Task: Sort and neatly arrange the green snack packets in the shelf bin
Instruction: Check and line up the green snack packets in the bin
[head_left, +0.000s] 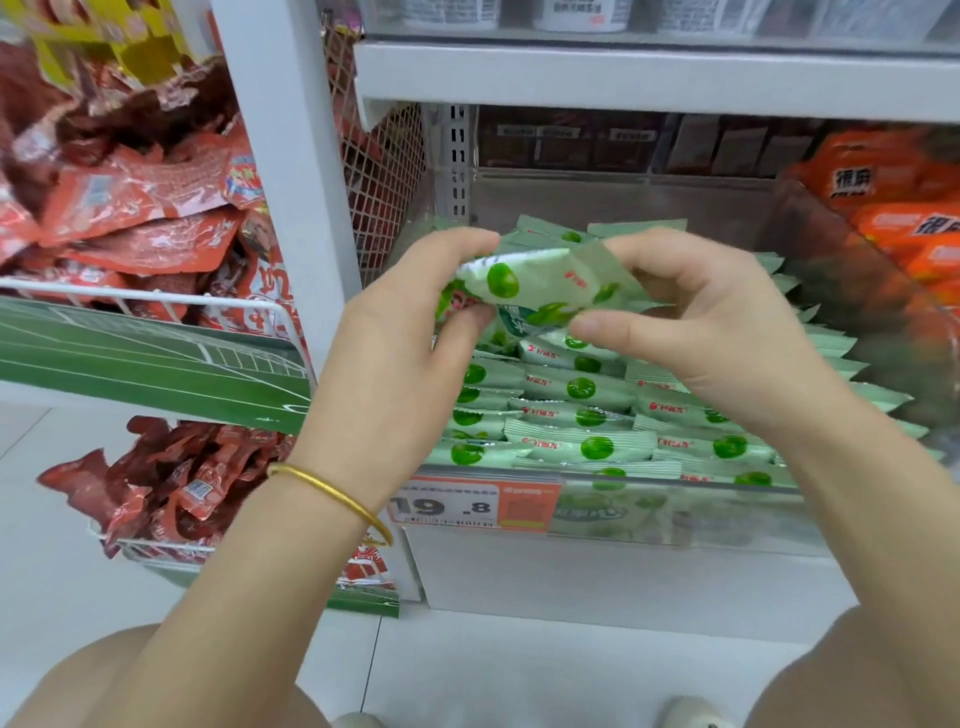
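Head view: green packet held up over the bin's back left
Left hand: pinches its left end
Right hand: pinches its right end
Around: packet rows along the bin's front edge; orange packets past its right edge
Hidden: hands cover the bin's middle

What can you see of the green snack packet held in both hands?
The pale green glossy plastic snack packet is a pillow pack printed with round green fruit and a red logo. It is held tilted above the rows of matching packets in the clear-fronted shelf bin. The left hand grips its left end; the fingers of the right hand pinch its right end. A second packet seems tucked beneath it.
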